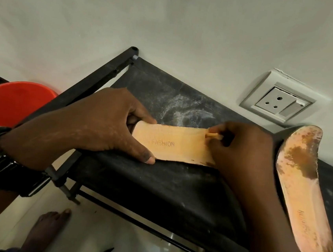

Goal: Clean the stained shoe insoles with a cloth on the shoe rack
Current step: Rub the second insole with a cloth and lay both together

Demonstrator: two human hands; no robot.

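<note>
I have one insole (177, 145), the one stamped FASHION, lying flat on the top shelf of the shoe rack (155, 186). My left hand (99, 127) pins its near end, fingers curled over the far edge and thumb pressed along the front edge. My right hand (239, 148) is clenched at the other end around something small and orange-tan (213, 135). It could be a bunched corner of cloth or a fold of the insole itself; I cannot tell which, and no plain cloth shows anywhere.

The second insole (302, 193) lies well apart at the right end of the shelf, with a dark brown stain across its upper half and grime toward its tip. The shelf fabric is dusty. A red bucket (14, 103) stands beyond the rack on the left, below a wall socket (277, 100).

I judge I'm mid-scrub on the first insole, which looks largely clean. Next I should finish this end, then swap to the stained one, holding it down firmly, since it curves upward.
</note>
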